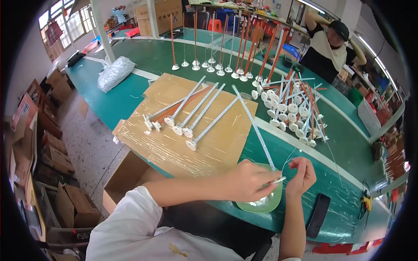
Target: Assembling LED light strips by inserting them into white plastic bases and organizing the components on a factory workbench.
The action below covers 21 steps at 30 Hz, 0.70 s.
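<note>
My left hand (250, 182) is closed on the white end piece of a long pale blue stick (254, 126), which slants up and away over the cardboard. A thin pale wire (288, 160) loops up between the stick's end and my right hand (301, 175). That hand's fingers are curled together, and the wire seems pinched in them. Below both hands sits a light green bowl (261, 205) with small shiny contents I cannot make out. On the flattened cardboard (170, 148) lie several similar sticks (202, 113) with round white bases.
Right of the cardboard is a heap of sticks with white bases (291, 108). Several brown and pale sticks (244, 50) stand upright behind it. A black phone (318, 215) lies by my right forearm. A plastic bag (115, 74) rests far left. Another person (328, 48) is across the table.
</note>
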{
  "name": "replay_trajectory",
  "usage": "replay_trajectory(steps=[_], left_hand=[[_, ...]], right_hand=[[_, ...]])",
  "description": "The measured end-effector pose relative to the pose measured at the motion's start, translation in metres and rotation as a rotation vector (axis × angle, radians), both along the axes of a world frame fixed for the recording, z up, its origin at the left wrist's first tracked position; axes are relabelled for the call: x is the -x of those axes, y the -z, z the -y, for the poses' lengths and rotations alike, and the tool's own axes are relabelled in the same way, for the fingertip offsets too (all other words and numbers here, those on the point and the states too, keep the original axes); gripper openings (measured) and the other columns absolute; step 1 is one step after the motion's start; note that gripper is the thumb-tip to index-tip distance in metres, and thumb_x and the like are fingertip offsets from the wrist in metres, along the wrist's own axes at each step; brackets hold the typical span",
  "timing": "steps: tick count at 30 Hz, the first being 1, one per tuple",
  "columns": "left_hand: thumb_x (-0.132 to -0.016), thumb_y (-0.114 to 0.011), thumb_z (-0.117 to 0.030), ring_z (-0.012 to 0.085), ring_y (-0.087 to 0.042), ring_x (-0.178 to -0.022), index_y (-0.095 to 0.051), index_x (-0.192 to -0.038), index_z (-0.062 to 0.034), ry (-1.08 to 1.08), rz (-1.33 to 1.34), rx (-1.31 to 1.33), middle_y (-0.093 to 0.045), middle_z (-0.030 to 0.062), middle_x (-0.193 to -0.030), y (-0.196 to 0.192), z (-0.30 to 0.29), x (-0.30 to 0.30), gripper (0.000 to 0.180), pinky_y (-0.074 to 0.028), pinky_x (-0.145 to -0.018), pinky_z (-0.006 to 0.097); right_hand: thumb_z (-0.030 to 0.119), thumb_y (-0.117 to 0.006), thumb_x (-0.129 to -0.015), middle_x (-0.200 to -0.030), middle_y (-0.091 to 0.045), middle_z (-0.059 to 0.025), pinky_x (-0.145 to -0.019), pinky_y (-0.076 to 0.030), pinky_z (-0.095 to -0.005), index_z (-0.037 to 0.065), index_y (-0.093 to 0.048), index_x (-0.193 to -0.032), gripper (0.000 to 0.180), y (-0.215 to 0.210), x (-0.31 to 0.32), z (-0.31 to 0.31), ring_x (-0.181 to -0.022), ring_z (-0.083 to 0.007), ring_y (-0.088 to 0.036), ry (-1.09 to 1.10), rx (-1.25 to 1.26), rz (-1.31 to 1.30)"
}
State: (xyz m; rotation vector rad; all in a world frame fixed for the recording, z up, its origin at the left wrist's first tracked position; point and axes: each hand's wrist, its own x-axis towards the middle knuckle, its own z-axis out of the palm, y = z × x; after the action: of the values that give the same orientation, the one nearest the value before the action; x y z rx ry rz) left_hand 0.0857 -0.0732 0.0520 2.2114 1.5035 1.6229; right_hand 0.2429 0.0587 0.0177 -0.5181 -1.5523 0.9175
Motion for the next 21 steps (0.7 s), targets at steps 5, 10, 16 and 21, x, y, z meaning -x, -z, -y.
replay_trajectory(steps=[5,10,16,21], left_hand=[[-0.085,-0.075,-0.023,0.0291,-0.067,-0.059,-0.074,-0.106,-0.0042,0.152,-0.237,0.209,-0.071,0.0127,-0.079,-0.005,0.018,0.057,0.028,-0.055,-0.058,0.038],[-0.084,-0.075,-0.028,0.0298,-0.067,-0.067,-0.073,-0.096,-0.0061,0.042,-0.523,0.48,-0.068,0.0139,-0.074,0.002,0.052,0.112,0.025,-0.053,-0.061,0.041],[-0.08,-0.075,-0.046,0.0375,-0.063,-0.102,-0.07,-0.104,-0.0068,-0.242,-0.706,0.408,-0.065,0.018,-0.115,0.0,0.063,0.111,0.046,-0.05,-0.087,0.048],[-0.078,-0.066,-0.067,0.0428,-0.052,-0.123,-0.062,-0.12,-0.0016,-0.204,-0.861,0.474,-0.061,0.0201,-0.122,0.006,0.028,0.121,0.077,-0.045,-0.101,0.048]], right_hand=[[0.01,-0.061,-0.095,-0.082,-0.069,-0.0066,-0.06,-0.048,-0.027,-0.001,-0.068,-0.084,0.017,-0.011,-0.003,-0.003,-0.07,-0.0117,-0.06,-0.034,0.109,0.272],[0.007,-0.073,-0.082,-0.081,-0.07,-0.0093,-0.06,-0.051,-0.0289,0.001,-0.069,-0.085,0.007,-0.056,-0.021,0.028,-0.069,-0.0188,-0.065,-0.097,-0.389,0.501],[0.005,-0.074,-0.079,-0.08,-0.069,-0.0108,-0.059,-0.053,-0.0331,0.003,-0.069,-0.083,0.007,-0.099,-0.083,0.073,-0.07,-0.0258,-0.067,-0.295,-0.557,0.685],[0.005,-0.075,-0.077,-0.078,-0.07,-0.0105,-0.061,-0.054,-0.0321,0.003,-0.069,-0.083,0.008,-0.11,-0.101,0.067,-0.07,-0.0252,-0.068,-0.245,-0.469,0.78]])
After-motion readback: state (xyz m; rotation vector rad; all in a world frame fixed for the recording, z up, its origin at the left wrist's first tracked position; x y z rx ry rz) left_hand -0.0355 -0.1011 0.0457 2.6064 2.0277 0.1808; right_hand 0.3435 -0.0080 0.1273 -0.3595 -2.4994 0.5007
